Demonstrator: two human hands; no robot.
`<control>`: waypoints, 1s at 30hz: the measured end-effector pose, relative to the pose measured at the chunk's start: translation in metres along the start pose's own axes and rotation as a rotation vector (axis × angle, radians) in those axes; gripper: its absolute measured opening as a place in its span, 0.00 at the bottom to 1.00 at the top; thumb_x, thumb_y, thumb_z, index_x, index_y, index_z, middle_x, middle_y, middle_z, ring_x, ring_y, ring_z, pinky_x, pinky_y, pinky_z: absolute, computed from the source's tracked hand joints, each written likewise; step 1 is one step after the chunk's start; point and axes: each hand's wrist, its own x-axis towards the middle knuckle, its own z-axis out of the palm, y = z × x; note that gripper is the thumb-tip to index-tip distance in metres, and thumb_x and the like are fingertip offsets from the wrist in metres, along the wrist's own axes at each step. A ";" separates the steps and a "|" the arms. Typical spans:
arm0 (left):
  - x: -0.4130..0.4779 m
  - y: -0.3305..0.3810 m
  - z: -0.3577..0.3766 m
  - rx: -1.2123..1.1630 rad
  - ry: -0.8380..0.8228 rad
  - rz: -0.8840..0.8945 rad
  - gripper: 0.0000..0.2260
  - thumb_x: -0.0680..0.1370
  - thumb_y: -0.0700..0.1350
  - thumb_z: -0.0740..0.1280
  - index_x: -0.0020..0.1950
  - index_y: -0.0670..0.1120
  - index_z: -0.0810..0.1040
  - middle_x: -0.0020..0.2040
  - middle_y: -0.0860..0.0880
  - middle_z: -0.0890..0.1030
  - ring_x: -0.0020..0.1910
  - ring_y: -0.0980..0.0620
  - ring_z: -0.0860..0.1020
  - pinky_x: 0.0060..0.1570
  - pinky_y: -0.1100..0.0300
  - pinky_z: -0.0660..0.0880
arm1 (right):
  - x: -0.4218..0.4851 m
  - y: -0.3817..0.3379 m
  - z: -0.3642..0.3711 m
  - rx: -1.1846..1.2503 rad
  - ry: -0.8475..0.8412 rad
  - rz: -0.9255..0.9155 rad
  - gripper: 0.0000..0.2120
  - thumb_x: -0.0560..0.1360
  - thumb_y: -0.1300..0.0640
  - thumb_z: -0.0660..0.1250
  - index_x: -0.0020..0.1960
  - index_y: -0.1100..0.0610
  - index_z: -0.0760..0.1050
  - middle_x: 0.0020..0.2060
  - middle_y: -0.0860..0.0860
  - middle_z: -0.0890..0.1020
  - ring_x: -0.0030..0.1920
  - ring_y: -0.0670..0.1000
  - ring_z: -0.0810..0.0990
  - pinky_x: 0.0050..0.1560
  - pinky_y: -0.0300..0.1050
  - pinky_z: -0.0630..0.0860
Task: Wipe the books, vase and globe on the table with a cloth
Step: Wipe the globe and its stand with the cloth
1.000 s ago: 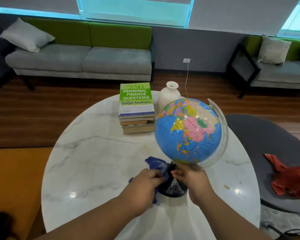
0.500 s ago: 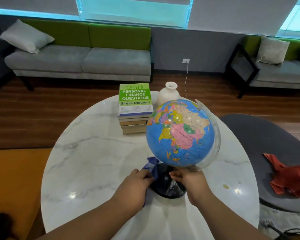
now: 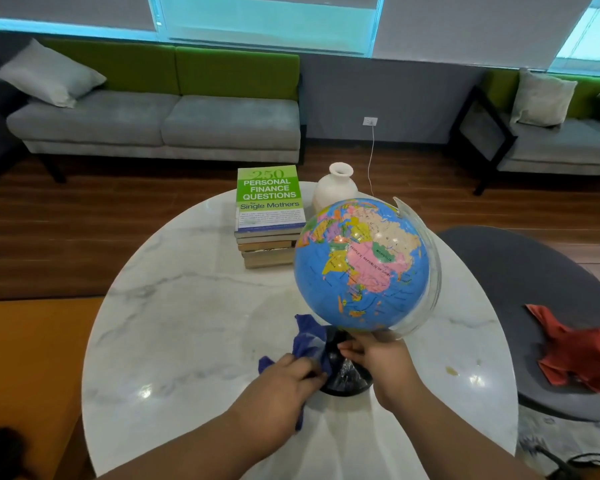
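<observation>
We are at the globe [image 3: 362, 268], which stands near our edge of the round marble table [image 3: 174, 306] on its black base [image 3: 343, 375], the ball tilted in a clear arc. Our left hand [image 3: 284, 382] has its fingers closed round a bunched blue cloth [image 3: 307, 341] and presses it against the left side of the base and stem. Our right hand [image 3: 378, 355] steadies the globe from the other side, fingers curled narrow about the stem just under the ball; how firm the hold is we cannot tell.

So the foot of the globe is the part in hand. Whether the ball itself has been wiped we cannot judge; nothing on its surface tells us.

Farther back, well apart from the globe, the stack of books [image 3: 269, 220] and the white vase [image 3: 335, 188] stand side by side, neither touched by a hand now; we cannot say if they are done. A red cloth [image 3: 575, 351] lies on the grey seat [image 3: 520, 271] to the right.
</observation>
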 end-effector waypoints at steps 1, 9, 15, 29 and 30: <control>0.003 -0.001 0.000 0.030 -0.031 -0.046 0.36 0.57 0.49 0.76 0.66 0.54 0.75 0.61 0.55 0.75 0.51 0.54 0.73 0.48 0.66 0.75 | 0.000 0.000 0.000 0.001 0.002 -0.001 0.01 0.73 0.67 0.67 0.43 0.63 0.77 0.35 0.58 0.79 0.37 0.54 0.79 0.40 0.43 0.81; 0.018 0.012 0.003 -0.021 -0.045 -0.088 0.29 0.72 0.38 0.63 0.73 0.51 0.68 0.68 0.49 0.69 0.66 0.47 0.66 0.60 0.58 0.66 | -0.003 0.001 0.002 -0.015 0.013 -0.006 0.01 0.74 0.67 0.66 0.44 0.65 0.76 0.32 0.58 0.80 0.36 0.54 0.79 0.40 0.43 0.80; 0.014 -0.011 0.002 -0.083 0.187 -0.262 0.10 0.79 0.52 0.55 0.55 0.56 0.74 0.47 0.47 0.80 0.43 0.49 0.80 0.42 0.63 0.74 | -0.002 0.001 0.001 0.003 0.017 -0.001 0.01 0.74 0.66 0.67 0.46 0.64 0.76 0.33 0.56 0.80 0.36 0.54 0.80 0.40 0.43 0.81; 0.029 -0.017 0.014 -0.029 -0.159 -0.343 0.30 0.67 0.48 0.73 0.69 0.55 0.69 0.68 0.54 0.73 0.61 0.46 0.75 0.56 0.57 0.73 | -0.004 0.010 -0.006 0.014 0.007 0.019 0.08 0.70 0.74 0.67 0.44 0.63 0.77 0.39 0.60 0.82 0.39 0.55 0.82 0.40 0.43 0.82; 0.030 -0.016 0.007 -0.073 -0.173 -0.467 0.26 0.69 0.49 0.72 0.67 0.55 0.71 0.64 0.52 0.75 0.59 0.46 0.77 0.54 0.58 0.73 | -0.004 0.008 -0.007 0.005 -0.006 0.017 0.09 0.71 0.73 0.68 0.46 0.61 0.78 0.41 0.58 0.83 0.42 0.55 0.83 0.42 0.44 0.82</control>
